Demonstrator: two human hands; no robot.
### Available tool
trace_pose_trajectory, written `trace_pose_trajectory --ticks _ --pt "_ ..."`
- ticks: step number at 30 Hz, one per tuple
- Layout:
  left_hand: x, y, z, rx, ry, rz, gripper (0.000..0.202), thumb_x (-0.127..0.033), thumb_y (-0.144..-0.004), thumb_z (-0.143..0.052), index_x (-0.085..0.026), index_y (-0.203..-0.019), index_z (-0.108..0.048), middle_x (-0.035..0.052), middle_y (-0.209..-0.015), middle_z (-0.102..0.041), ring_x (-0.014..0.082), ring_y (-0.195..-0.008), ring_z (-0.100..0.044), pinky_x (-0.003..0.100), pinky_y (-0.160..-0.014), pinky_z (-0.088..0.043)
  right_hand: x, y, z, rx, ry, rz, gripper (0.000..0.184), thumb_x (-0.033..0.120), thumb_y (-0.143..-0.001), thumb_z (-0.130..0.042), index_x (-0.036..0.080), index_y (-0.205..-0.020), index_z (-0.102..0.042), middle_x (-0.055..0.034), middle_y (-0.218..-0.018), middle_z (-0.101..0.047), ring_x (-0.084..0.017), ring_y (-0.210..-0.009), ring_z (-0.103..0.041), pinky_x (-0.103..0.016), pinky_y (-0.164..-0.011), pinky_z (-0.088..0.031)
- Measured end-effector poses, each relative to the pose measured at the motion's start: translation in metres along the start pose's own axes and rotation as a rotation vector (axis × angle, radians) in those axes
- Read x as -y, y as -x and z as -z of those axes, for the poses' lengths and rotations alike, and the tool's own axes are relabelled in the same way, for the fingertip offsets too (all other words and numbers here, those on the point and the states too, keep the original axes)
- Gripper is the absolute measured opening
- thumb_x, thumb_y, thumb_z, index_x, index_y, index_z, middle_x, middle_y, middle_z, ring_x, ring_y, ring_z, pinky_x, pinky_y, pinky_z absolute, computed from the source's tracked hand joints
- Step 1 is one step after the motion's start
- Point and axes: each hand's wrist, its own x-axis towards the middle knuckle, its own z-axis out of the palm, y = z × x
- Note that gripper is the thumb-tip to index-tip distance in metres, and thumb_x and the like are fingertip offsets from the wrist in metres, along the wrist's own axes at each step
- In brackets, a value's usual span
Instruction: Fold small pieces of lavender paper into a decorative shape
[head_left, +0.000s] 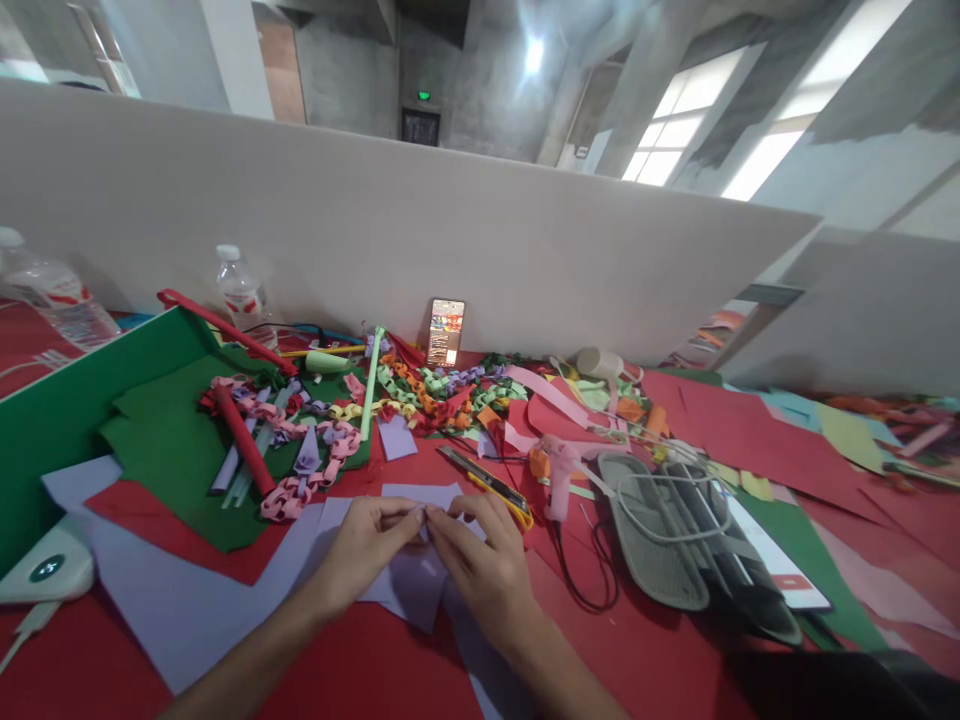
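Observation:
My left hand (pixel 369 545) and my right hand (pixel 484 560) meet fingertip to fingertip over a small lilac paper piece (pixel 420 580), pinching and folding it near its upper edge. That piece lies on larger lilac sheets (pixel 187 600) spread over the red table cover (pixel 360 670). A yellow utility knife (pixel 487 485) lies just beyond my right hand. Colourful paper chains (pixel 420 390) and a pink-lilac chain (pixel 300 480) stretch across the table behind my hands.
A pink glue gun (pixel 559 470) with a black cord, a grey mesh pouch (pixel 660 530), a phone (pixel 445 331) leaning on the partition, two water bottles (pixel 240 290), a green box (pixel 67 400), a white device (pixel 45 570), red rolled tubes and scattered paper sheets.

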Motion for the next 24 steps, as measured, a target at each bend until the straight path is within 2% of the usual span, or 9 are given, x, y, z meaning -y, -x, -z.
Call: trace_pose_trajectory --ticks 5,8,12,15,19,24 --pt "-0.004 0.000 0.000 -0.017 0.146 -0.003 0.036 -0.047 -0.081 -0.075 -0.015 -0.095 -0.080 0.0098 -0.094 -0.080 0.0229 -0.083 -0.072 0.038 -0.087 -0.058 0.004 -0.003 0.004 0.085 0.120 0.053 0.033 0.019 -0.096 -0.059 0.026 -0.127 -0.066 -0.0085 -0.097 -0.068 -0.023 -0.086 -0.058 -0.038 -0.075 -0.046" --pt "-0.006 0.000 0.001 -0.031 0.142 -0.022 0.036 -0.047 -0.082 -0.074 -0.015 -0.098 -0.080 0.0101 -0.098 -0.079 0.0232 -0.085 -0.072 0.038 -0.087 -0.059 0.006 -0.002 0.005 0.098 0.024 0.008 0.037 0.018 -0.096 -0.057 0.026 -0.132 -0.063 -0.0088 -0.099 -0.066 -0.024 -0.089 -0.058 -0.039 -0.078 -0.047" --pt "-0.007 -0.001 0.003 -0.044 0.045 -0.046 0.038 -0.048 -0.085 -0.070 -0.016 -0.104 -0.079 0.0090 -0.100 -0.079 0.0239 -0.089 -0.071 0.035 -0.084 -0.059 0.007 -0.003 0.005 0.030 -0.308 -0.274 0.033 0.021 -0.099 -0.051 0.025 -0.129 -0.063 -0.0086 -0.104 -0.063 -0.021 -0.092 -0.060 -0.034 -0.079 -0.050" --pt "-0.008 0.000 0.004 -0.078 -0.102 -0.114 0.035 -0.046 -0.087 -0.068 -0.017 -0.105 -0.079 0.0076 -0.095 -0.078 0.0221 -0.084 -0.070 0.031 -0.079 -0.058 0.006 -0.006 0.003 0.005 -0.489 -0.494 0.028 0.029 -0.097 -0.055 0.022 -0.122 -0.065 -0.0078 -0.101 -0.065 -0.019 -0.084 -0.061 -0.030 -0.073 -0.051" --pt "-0.013 0.002 0.002 -0.097 -0.205 -0.182 0.028 -0.041 -0.088 -0.068 -0.020 -0.100 -0.080 0.0056 -0.092 -0.078 0.0205 -0.082 -0.069 0.027 -0.077 -0.055 0.003 -0.008 -0.001 0.071 -0.652 -0.601 0.022 0.034 -0.092 -0.064 0.020 -0.109 -0.071 -0.0070 -0.095 -0.069 -0.019 -0.082 -0.063 -0.029 -0.072 -0.051" --pt "-0.013 0.003 0.001 -0.110 -0.223 -0.185 0.024 -0.040 -0.087 -0.069 -0.019 -0.089 -0.081 0.0043 -0.082 -0.078 0.0192 -0.076 -0.068 0.026 -0.074 -0.054 -0.001 -0.009 -0.005 0.076 -0.852 -0.726 0.022 0.040 -0.087 -0.072 0.019 -0.091 -0.076 -0.0072 -0.089 -0.074 -0.021 -0.082 -0.067 -0.031 -0.076 -0.052"
